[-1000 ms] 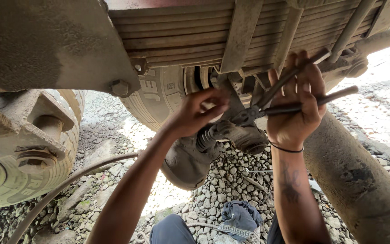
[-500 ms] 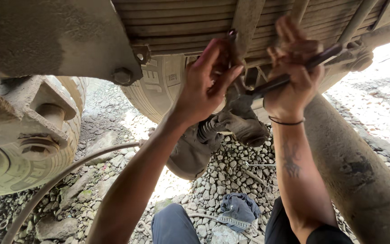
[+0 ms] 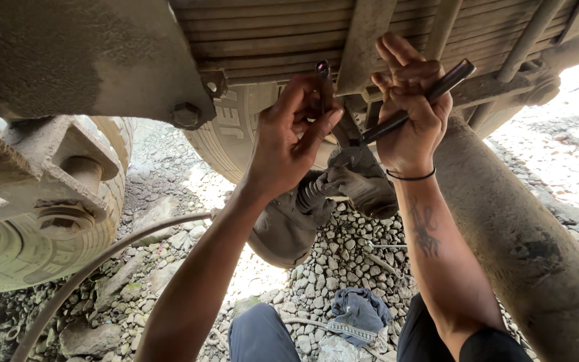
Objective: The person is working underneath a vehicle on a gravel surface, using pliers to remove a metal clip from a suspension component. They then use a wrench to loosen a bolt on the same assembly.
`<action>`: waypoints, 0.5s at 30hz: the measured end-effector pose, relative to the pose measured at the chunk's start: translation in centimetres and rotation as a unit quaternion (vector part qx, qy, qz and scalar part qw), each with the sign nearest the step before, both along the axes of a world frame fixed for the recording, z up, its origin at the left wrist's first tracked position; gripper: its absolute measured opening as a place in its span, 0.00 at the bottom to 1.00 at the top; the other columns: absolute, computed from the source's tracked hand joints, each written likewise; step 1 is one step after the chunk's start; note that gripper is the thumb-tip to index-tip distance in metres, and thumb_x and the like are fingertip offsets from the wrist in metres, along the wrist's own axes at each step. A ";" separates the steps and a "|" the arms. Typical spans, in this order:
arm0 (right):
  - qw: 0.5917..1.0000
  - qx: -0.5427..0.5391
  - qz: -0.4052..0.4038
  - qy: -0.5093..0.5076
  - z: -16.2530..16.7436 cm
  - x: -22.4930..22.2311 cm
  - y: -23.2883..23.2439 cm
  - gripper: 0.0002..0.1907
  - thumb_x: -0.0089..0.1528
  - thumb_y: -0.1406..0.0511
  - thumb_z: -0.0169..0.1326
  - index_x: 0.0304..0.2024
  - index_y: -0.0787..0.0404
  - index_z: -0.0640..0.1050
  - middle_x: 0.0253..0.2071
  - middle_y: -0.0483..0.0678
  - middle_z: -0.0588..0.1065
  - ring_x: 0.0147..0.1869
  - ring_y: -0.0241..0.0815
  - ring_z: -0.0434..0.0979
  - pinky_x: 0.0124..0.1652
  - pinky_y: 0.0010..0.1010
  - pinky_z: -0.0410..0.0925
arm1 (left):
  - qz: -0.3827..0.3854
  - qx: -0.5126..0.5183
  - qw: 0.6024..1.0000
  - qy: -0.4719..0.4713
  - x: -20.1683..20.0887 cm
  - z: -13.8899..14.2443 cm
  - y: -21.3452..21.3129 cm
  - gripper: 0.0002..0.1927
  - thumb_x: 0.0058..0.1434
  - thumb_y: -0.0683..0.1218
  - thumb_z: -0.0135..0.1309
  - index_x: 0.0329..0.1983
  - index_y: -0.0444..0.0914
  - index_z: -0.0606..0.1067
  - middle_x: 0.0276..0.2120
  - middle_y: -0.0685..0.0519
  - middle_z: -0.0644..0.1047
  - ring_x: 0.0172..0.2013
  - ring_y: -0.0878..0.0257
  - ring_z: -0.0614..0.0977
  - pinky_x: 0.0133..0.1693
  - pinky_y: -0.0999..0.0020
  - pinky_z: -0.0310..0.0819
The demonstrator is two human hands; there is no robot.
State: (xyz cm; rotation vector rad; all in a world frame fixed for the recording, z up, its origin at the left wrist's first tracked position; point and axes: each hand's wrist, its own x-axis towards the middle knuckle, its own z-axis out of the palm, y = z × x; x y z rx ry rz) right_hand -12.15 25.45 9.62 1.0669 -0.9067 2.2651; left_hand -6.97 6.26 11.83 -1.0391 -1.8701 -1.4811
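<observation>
I see my left hand [image 3: 289, 144] raised under the leaf spring pack [image 3: 269, 40], its thumb and fingertips pinched around a short dark metal piece [image 3: 324, 84], likely a bolt or socket end, though I cannot tell which. That piece stands nearly upright, its long axis pointing up at the underside of the stacked leaves, its top just beside the flat steel clamp strap [image 3: 368, 33] that crosses them. My right hand [image 3: 410, 114] sits just to the right and a little higher, the palm and lower fingers wrapped around a long dark steel bar [image 3: 417, 100] while the upper fingers are spread loose and open. The bar runs on a slant, low at the left and rising to the right, its lower end reaching in toward the left hand's fingers, so the two tools lie close, the upright piece directly left of the bar's low tip. The left hand is the nearer one to the strap. The leaves are rusty, ridged and dusty; the axle tube [image 3: 531, 248] at right is rough and caked; a ribbed rubber tyre [image 3: 28, 248] sits at left; grey gravel [image 3: 343, 268] and a crumpled blue cloth [image 3: 360, 315] lie below.
</observation>
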 end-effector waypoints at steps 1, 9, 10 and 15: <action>1.000 0.003 0.000 -0.001 0.0 0.0 -0.1 0.16 0.57 0.80 0.39 0.42 0.63 0.72 0.63 0.59 0.74 0.73 0.52 0.71 0.60 0.36 0.69 | -0.007 0.007 1.000 0.007 0.0 -0.1 0.0 0.09 0.74 0.38 0.54 0.54 0.36 0.69 0.43 0.50 0.80 0.47 0.65 0.85 0.50 0.66 0.90; 0.999 0.033 -0.006 0.017 0.2 -0.2 -0.6 0.15 0.59 0.80 0.40 0.43 0.64 0.72 0.62 0.59 0.75 0.70 0.51 0.73 0.59 0.34 0.70 | -0.012 0.022 1.000 -0.007 -0.3 -0.5 -0.2 0.10 0.73 0.37 0.54 0.54 0.36 0.69 0.44 0.51 0.80 0.46 0.66 0.85 0.49 0.70 0.87; 0.999 0.038 -0.005 0.023 0.2 -0.2 -0.7 0.15 0.59 0.81 0.40 0.43 0.64 0.72 0.61 0.59 0.75 0.70 0.51 0.74 0.59 0.34 0.70 | -0.014 0.023 1.000 -0.008 -0.3 -0.6 -0.2 0.10 0.73 0.37 0.54 0.54 0.36 0.69 0.44 0.51 0.80 0.46 0.66 0.84 0.48 0.70 0.87; 0.998 0.058 -0.008 0.038 0.5 -0.1 -1.0 0.16 0.61 0.81 0.39 0.46 0.66 0.73 0.60 0.60 0.76 0.67 0.50 0.77 0.59 0.34 0.73 | -0.008 0.023 1.000 0.002 -0.4 -0.9 -0.3 0.09 0.73 0.37 0.55 0.54 0.36 0.70 0.43 0.50 0.81 0.45 0.66 0.86 0.47 0.71 0.88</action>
